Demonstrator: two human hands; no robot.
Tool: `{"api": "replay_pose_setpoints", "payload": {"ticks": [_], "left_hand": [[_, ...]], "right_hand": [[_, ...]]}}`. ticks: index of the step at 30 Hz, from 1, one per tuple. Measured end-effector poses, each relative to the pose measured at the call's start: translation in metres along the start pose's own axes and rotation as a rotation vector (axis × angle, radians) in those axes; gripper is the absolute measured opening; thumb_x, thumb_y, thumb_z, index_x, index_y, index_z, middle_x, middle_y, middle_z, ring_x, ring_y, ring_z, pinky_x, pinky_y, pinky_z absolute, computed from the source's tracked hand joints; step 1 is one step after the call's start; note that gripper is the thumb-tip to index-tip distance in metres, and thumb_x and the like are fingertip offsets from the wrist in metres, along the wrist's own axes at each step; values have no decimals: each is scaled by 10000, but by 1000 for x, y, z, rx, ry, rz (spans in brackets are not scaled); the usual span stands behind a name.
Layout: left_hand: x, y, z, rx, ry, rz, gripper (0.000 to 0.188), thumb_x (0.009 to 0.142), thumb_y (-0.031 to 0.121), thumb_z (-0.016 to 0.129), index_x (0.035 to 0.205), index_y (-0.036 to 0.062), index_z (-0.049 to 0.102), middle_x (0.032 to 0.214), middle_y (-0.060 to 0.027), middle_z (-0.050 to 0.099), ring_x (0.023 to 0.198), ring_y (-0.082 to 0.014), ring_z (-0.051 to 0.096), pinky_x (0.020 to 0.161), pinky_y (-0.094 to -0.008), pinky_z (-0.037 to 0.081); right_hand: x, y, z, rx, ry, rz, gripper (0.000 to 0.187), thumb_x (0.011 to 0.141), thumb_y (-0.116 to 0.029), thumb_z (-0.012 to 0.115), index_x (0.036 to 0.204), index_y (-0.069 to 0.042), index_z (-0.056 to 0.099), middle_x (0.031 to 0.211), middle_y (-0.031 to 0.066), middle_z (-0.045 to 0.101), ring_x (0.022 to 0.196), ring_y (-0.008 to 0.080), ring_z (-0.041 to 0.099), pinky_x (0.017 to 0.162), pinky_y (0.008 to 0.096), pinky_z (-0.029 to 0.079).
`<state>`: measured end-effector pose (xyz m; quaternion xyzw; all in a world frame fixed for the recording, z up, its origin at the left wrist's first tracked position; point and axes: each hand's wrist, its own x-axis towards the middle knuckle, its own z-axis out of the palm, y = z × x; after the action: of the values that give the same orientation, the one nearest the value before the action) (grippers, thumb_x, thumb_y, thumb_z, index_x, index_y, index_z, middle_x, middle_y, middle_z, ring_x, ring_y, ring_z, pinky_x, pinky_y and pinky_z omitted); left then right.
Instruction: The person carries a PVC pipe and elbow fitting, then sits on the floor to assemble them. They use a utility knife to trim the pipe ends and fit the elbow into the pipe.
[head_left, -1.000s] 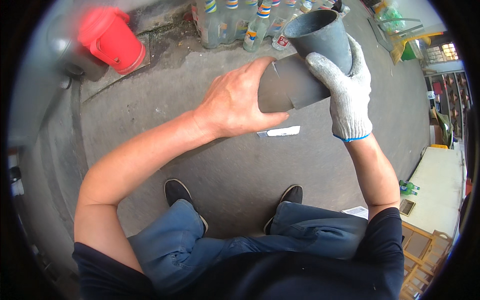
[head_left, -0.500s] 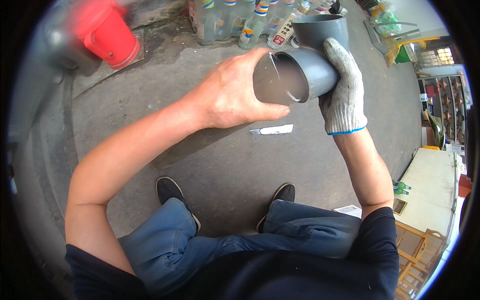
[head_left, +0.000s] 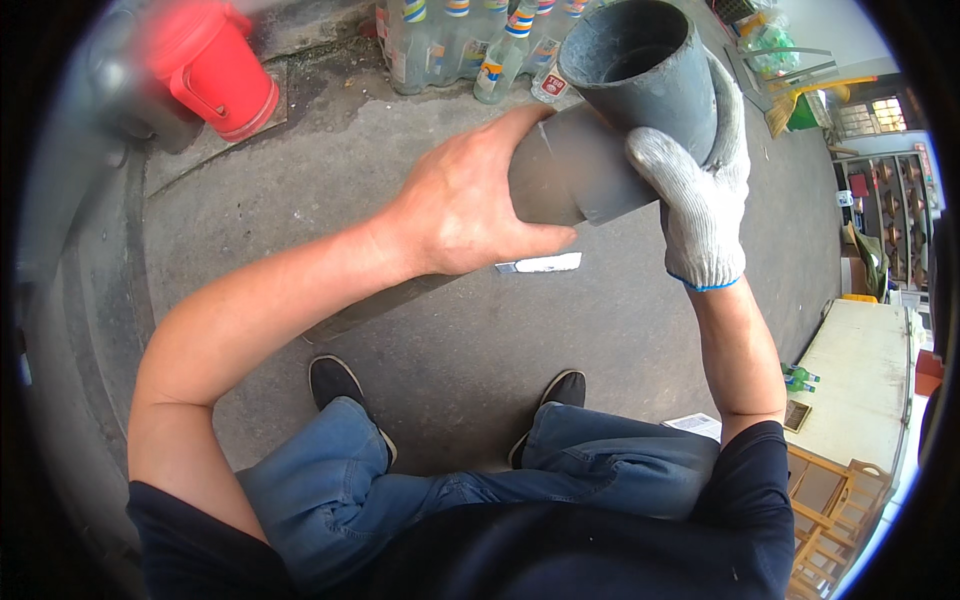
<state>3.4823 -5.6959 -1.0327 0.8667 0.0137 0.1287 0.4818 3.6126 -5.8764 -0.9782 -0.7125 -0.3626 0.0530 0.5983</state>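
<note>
My bare left hand (head_left: 478,198) is wrapped round a long grey plastic pipe (head_left: 548,178), which slants down to the lower left behind my forearm. My right hand (head_left: 700,200), in a white knitted glove with a blue cuff edge, grips a darker grey pipe fitting (head_left: 665,105). One round mouth of the fitting opens upward toward me. Its other end meets the end of the pipe between my hands; blur there hides how deep the pipe sits. Below the pipe, a white-handled utility knife (head_left: 540,263) lies on the concrete floor.
Several clear glass bottles (head_left: 495,70) stand together at the far side. A red lidded bucket (head_left: 215,75) stands at the far left. To the right are a pale table (head_left: 860,370), a wooden chair (head_left: 830,515) and a yellow broom (head_left: 785,110). My shoes (head_left: 338,382) are below.
The fitting has come nearer and turned, so its upper mouth shows more. Its side mouth, open toward the pipe before, now meets the pipe end. My right hand has shifted slightly right and down.
</note>
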Motion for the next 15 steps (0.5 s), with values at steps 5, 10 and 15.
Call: {"api": "replay_pose_setpoints", "payload": {"ticks": [5, 10, 15], "left_hand": [[-4, -5, -10, -55, 63, 25, 919, 714, 320, 927, 1466, -7, 512, 1356, -217, 658, 1278, -316, 642, 1123, -415, 484], [-6, -5, -25, -142, 46, -17, 888, 716, 292, 944, 1455, 17, 534, 1341, -147, 671, 1244, -226, 640, 1106, -383, 489], [-8, -6, -20, -31, 36, 68, 903, 729, 356, 918, 1453, -14, 524, 1277, -218, 698, 1189, -319, 687, 1058, -414, 524]], "right_hand": [[2, 8, -18, 20, -58, 167, 974, 769, -275, 951, 1567, -41, 443, 1379, 160, 659, 1247, 260, 664, 1074, 407, 548], [21, -13, -67, -271, -434, 123, 1003, 697, -321, 936, 1563, -89, 487, 1405, 167, 657, 1281, 291, 659, 1103, 427, 527], [15, -8, -46, -485, -541, -66, 1008, 656, -335, 948, 1554, -158, 525, 1448, 151, 648, 1338, 309, 631, 1140, 440, 509]]}}
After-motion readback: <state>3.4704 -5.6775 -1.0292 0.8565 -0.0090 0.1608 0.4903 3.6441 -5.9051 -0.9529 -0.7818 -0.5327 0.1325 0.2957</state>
